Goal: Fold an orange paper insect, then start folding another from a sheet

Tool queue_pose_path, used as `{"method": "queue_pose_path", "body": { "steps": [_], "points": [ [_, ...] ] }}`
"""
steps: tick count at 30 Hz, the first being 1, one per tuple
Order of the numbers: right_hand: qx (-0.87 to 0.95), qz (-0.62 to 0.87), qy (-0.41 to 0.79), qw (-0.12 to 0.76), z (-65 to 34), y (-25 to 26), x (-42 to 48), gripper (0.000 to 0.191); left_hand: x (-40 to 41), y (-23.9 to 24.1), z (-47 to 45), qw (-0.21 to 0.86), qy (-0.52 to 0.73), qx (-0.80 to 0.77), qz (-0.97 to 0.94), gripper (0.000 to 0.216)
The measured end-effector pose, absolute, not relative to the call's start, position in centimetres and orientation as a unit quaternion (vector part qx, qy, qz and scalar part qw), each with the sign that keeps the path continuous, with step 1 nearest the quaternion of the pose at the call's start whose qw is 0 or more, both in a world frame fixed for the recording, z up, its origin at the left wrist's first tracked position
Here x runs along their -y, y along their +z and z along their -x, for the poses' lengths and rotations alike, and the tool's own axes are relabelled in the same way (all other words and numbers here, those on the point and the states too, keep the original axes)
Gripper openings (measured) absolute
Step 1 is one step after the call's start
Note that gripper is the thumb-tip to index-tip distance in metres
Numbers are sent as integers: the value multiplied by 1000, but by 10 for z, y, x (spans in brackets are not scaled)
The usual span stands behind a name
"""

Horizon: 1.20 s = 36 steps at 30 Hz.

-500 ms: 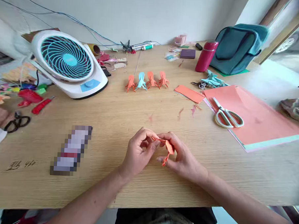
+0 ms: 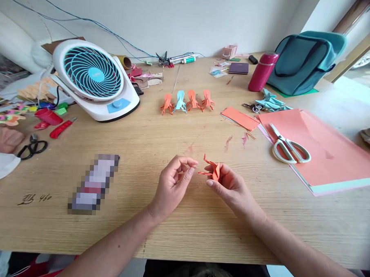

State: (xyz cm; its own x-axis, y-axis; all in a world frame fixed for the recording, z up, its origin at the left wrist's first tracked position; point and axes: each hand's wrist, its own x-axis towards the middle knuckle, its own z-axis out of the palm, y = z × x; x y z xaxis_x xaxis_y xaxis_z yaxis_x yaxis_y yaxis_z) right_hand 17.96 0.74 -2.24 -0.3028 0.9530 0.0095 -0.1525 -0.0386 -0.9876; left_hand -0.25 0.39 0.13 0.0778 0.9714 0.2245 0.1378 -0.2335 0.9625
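My right hand point(image 2: 231, 190) pinches a small folded orange paper figure point(image 2: 213, 169) just above the wooden table point(image 2: 160, 137). Its thin paper legs stick out to the left and upward. My left hand point(image 2: 173, 183) hovers just left of the figure with its fingers curled and thumb and forefinger close together, holding nothing that I can see. A row of finished paper figures point(image 2: 188, 102), orange ones and one light blue, stands further back at the table's middle.
A white and teal fan point(image 2: 94, 81) stands back left. White scissors point(image 2: 290, 149) lie on orange paper sheets point(image 2: 325, 153) at right. A red bottle point(image 2: 263, 71) and teal bag point(image 2: 307, 62) stand behind. Black scissors point(image 2: 33, 148) and another person's hand point(image 2: 4, 139) are at far left.
My left hand has let go of the orange figure and drawn slightly left. My right hand has turned the figure so its legs now point up and left.
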Motion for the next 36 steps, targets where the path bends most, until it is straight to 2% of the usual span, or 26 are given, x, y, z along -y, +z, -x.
{"method": "queue_pose_path", "body": {
  "steps": [8,20,28,36],
  "points": [
    [509,396,615,453,-177,-28,-9,34,-2,5,2,398,486,-438,-643,10],
    [424,434,664,437,-179,-8,-6,42,-2,6,-2,444,463,-448,-622,8],
    [442,418,664,434,-181,-6,-7,32,0,4,-3,411,458,-430,-661,9],
    [420,443,649,455,-178,-4,-8,39,3,5,-5,459,423,-434,-650,9]
  ]
}}
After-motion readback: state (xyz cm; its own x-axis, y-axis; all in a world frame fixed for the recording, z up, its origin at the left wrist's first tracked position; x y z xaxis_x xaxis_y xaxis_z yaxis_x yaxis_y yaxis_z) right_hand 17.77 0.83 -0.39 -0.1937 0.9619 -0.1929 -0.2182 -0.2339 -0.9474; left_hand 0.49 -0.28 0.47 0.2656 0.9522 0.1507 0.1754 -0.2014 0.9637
